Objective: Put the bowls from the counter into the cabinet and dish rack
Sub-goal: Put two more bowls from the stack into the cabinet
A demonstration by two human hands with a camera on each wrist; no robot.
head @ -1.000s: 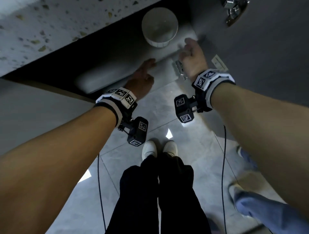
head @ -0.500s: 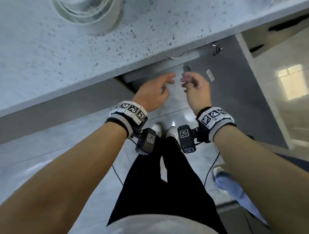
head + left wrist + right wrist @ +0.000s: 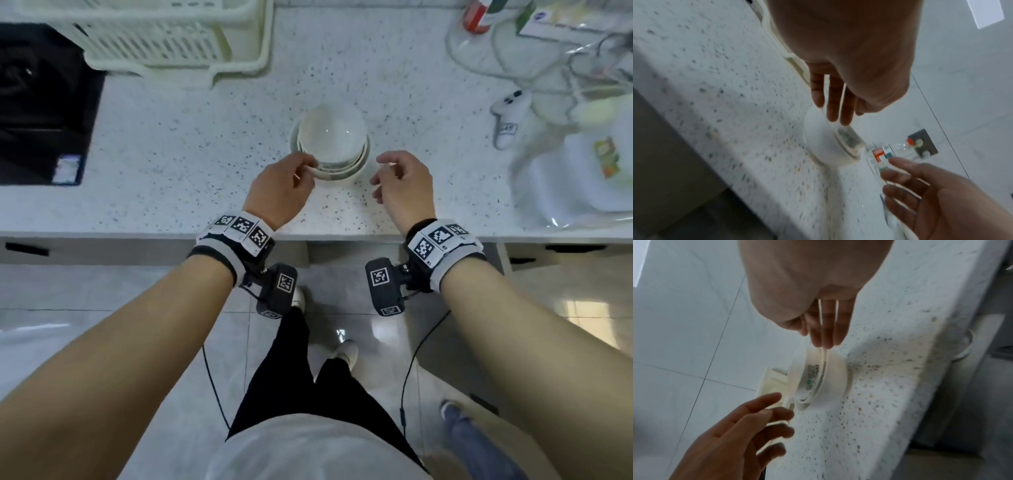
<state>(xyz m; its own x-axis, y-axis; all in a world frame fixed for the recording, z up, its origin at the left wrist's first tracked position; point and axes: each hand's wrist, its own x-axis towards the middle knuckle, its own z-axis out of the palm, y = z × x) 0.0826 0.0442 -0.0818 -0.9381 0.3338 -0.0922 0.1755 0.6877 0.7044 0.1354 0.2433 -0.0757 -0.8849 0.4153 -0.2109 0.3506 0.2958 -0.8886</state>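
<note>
A stack of white bowls (image 3: 330,144) stands on the speckled counter (image 3: 205,144), near its front edge. My left hand (image 3: 301,171) is at the stack's left rim with fingers loosely extended. In the left wrist view its fingertips (image 3: 838,118) reach the stack (image 3: 824,142); I cannot tell if they touch. My right hand (image 3: 383,171) hovers just right of the stack, fingers relaxed, holding nothing. The right wrist view shows its fingers (image 3: 824,331) straight above the bowls (image 3: 818,378). The cream dish rack (image 3: 154,37) sits at the back left.
A black stove (image 3: 41,102) lies at the far left. Plastic bags (image 3: 565,164), a bottle (image 3: 476,13) and a white controller (image 3: 507,116) crowd the counter's right side. Grey cabinet fronts (image 3: 102,251) run under the counter. Another person's shoe (image 3: 455,421) is on the floor at the right.
Both hands have left the low cabinet, where a bowl stood, and risen to the counter. They now flank the bowl stack.
</note>
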